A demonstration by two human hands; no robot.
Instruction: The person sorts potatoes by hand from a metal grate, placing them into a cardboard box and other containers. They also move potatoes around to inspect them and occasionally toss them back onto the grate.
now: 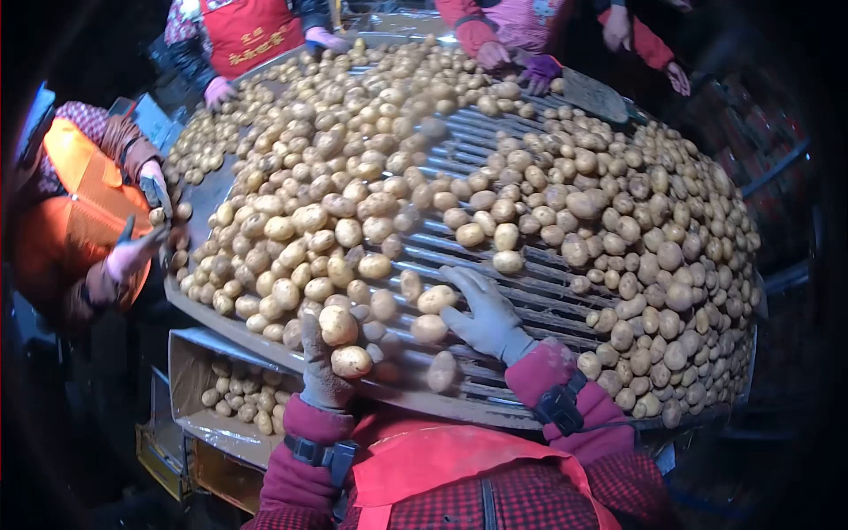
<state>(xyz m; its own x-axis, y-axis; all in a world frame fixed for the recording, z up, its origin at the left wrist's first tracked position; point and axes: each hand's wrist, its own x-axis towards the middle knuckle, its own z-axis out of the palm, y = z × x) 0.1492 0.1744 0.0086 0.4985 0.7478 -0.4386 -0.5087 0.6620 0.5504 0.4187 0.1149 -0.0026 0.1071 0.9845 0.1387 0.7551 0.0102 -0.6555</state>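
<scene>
Potatoes point(309, 217) are heaped across a large slatted metal table point(548, 311). My left hand point(323, 375), in a grey glove, is at the near edge, its fingers curved up around two potatoes: a round one point(337, 325) and a lower one point(351, 362). Its thumb is hidden behind them. My right hand point(486, 316), also gloved, lies over the slats with fingers stretched and apart. Its thumb side is against two potatoes, one oval point(435, 299) and one just below it point(429, 329). A blurred potato point(442, 371) is on the slats between my hands.
Below the near left edge, a lined box point(190, 389) holds several potatoes. A co-worker in an orange vest point(84, 203) handles potatoes at the left. Other co-workers' gloved hands point(539, 72) are at the far rim, near a dark flat scoop point(596, 97). More potatoes point(654, 291) cover the right side.
</scene>
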